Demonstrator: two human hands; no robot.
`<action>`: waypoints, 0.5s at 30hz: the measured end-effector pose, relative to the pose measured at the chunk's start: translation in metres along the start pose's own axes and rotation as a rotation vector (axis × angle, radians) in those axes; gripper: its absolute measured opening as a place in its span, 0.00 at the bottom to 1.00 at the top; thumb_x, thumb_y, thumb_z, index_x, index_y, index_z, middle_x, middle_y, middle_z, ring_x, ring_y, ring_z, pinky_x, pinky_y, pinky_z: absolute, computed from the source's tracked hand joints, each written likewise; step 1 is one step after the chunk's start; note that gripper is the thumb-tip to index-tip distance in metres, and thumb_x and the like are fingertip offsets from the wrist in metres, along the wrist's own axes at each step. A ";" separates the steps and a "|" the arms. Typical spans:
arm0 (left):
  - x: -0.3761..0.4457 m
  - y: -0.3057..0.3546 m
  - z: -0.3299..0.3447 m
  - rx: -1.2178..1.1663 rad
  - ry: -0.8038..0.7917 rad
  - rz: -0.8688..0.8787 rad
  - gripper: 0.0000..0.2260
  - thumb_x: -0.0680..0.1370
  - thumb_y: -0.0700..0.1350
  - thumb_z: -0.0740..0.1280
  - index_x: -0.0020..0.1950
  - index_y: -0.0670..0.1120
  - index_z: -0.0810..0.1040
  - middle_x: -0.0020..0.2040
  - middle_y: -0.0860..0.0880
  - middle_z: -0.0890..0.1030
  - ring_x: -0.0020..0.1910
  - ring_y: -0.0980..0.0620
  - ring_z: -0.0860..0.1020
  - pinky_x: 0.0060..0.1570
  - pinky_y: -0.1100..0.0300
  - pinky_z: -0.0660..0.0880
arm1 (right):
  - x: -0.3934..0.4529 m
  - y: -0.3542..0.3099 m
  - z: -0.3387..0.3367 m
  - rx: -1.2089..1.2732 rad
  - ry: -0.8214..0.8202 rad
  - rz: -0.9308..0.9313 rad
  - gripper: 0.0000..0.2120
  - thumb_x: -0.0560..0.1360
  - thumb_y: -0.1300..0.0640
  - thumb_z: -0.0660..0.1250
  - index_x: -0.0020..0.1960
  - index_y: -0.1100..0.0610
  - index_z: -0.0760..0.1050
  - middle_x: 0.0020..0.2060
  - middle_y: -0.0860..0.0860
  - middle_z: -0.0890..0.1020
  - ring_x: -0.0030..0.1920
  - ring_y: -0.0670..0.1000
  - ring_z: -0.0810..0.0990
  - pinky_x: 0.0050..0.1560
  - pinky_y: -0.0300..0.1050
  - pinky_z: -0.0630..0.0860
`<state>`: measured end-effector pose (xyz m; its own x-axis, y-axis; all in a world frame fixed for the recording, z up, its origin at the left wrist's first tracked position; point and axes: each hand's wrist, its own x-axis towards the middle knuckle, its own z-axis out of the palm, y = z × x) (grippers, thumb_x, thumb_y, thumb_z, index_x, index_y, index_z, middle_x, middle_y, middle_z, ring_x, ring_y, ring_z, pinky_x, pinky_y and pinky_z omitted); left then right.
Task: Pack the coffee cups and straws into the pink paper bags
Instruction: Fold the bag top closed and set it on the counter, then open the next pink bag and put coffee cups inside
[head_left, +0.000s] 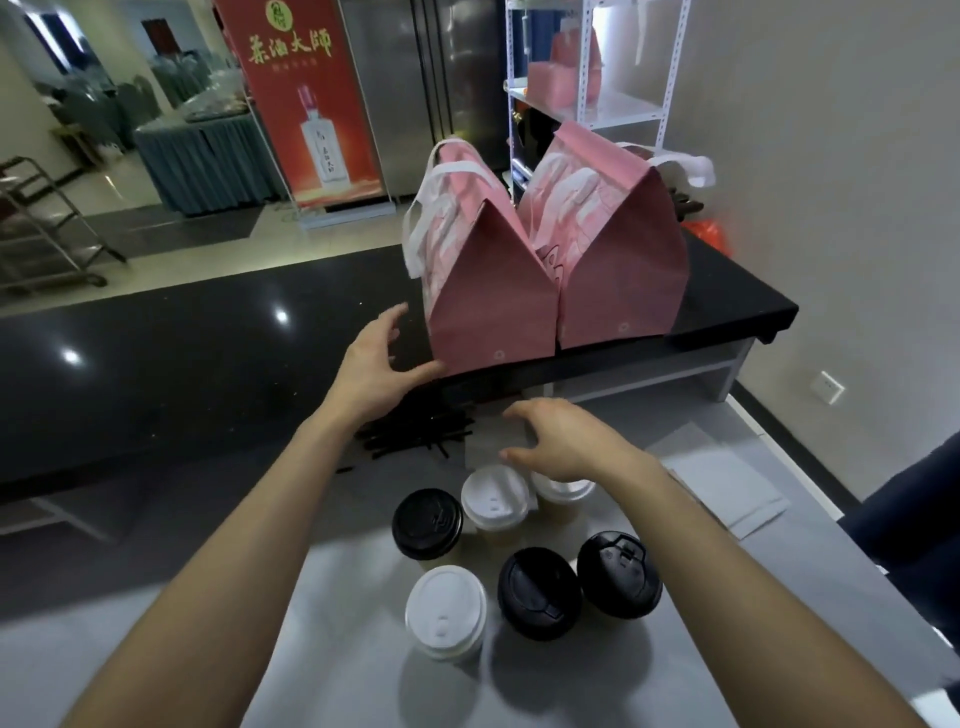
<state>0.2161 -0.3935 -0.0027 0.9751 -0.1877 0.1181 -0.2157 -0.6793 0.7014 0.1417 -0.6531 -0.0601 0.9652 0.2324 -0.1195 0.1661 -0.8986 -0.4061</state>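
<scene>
From the head view, my left grip (376, 364) is spread loose, touching the near pink bag (488, 296), I think to steady it. My right grip (563, 441) hovers loose, holding nothing, just above the six coffee cups (447, 613). The black straws (415, 439) lie between both grips on the table (363, 597).

Both bare arms reached forward, the left hand (373, 364) spread open with its thumb out, the right hand (563, 441) open, palm down.
</scene>
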 end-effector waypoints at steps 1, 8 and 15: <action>-0.016 -0.010 -0.010 0.052 -0.006 0.002 0.42 0.74 0.58 0.82 0.84 0.56 0.67 0.79 0.51 0.74 0.76 0.53 0.74 0.73 0.50 0.77 | 0.001 -0.009 0.001 0.006 0.004 -0.023 0.33 0.80 0.38 0.71 0.80 0.50 0.70 0.75 0.50 0.77 0.73 0.55 0.76 0.69 0.54 0.76; -0.140 -0.113 -0.086 0.624 -0.273 -0.135 0.27 0.83 0.58 0.72 0.81 0.53 0.73 0.79 0.51 0.73 0.76 0.48 0.74 0.74 0.50 0.72 | 0.020 -0.107 0.036 0.001 -0.068 -0.157 0.34 0.79 0.37 0.72 0.80 0.47 0.70 0.74 0.48 0.77 0.73 0.54 0.76 0.70 0.55 0.76; -0.240 -0.215 -0.166 0.714 -0.284 -0.318 0.31 0.83 0.61 0.70 0.84 0.54 0.67 0.78 0.50 0.74 0.74 0.45 0.75 0.70 0.50 0.75 | 0.034 -0.247 0.114 -0.067 -0.170 -0.248 0.35 0.80 0.36 0.71 0.83 0.47 0.66 0.76 0.49 0.75 0.73 0.55 0.75 0.70 0.55 0.76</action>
<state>0.0373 -0.0848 -0.0652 0.9656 -0.0176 -0.2593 -0.0060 -0.9990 0.0454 0.1109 -0.3807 -0.0666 0.8469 0.5017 -0.1762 0.4109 -0.8278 -0.3820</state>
